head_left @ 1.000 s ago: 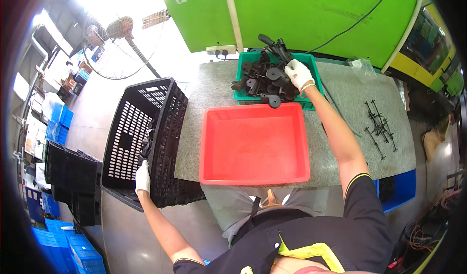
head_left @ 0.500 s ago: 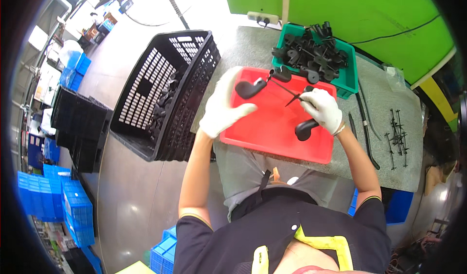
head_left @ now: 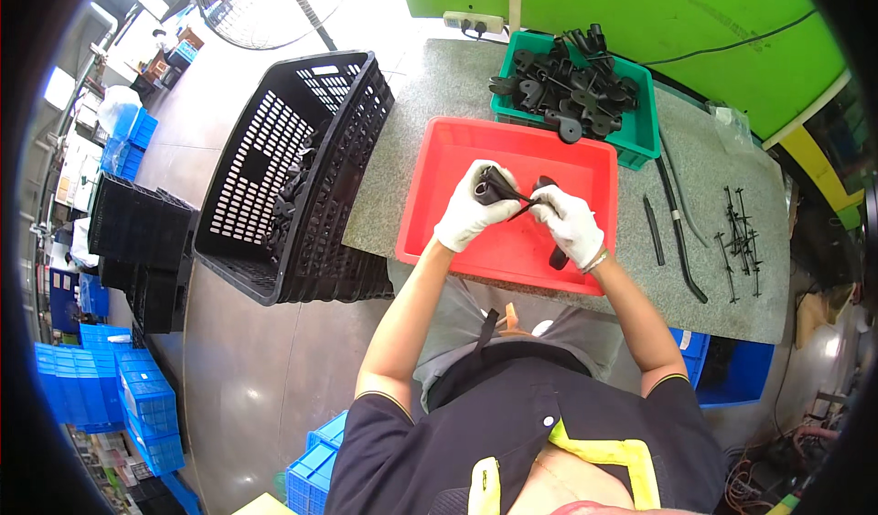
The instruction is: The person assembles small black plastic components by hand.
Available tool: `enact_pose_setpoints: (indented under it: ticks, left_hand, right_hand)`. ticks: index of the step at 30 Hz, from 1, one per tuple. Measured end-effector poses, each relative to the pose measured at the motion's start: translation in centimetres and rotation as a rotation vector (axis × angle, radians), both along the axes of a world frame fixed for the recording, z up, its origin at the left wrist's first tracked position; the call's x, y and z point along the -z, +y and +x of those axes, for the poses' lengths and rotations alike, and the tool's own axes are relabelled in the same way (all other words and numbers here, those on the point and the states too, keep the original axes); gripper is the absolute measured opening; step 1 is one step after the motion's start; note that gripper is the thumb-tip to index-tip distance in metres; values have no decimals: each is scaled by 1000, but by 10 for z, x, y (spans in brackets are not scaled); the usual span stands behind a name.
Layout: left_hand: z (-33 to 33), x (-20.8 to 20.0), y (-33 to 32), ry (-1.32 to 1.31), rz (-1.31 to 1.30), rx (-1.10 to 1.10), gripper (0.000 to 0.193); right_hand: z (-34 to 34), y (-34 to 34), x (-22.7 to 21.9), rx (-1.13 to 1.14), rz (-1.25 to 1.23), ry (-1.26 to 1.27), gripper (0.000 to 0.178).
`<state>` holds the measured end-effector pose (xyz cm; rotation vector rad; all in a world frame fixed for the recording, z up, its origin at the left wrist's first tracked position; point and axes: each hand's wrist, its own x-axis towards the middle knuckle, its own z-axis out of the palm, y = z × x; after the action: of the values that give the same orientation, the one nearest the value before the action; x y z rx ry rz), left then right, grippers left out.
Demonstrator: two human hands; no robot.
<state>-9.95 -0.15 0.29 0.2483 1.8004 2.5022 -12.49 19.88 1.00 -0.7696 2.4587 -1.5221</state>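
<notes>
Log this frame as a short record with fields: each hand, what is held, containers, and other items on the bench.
left hand: gloved left hand, gripping a black part over the red tray
right hand: gloved right hand, closed on the same part's other end
green bin: piled with black parts, behind the tray
black crate: left of the bench, some dark parts inside
bench: grey, with thin black rods lying right of the tray

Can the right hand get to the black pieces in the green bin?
Probably yes. The green bin is open on top, just beyond the red tray, and nothing covers the black pieces. But the right hand is busy gripping a black part with the left hand.
</notes>
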Motion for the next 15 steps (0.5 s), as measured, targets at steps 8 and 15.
enact_pose_setpoints:
  ticks: [8,15]
  left_hand:
    - [-2,-9,-18,248,-1399,-456,39]
    - [-1,-10,-4,84,-1525,-465,31]
  right_hand:
    - [-2,3,25,116,116,247,15]
    - [1,0,18,183,233,157,16]
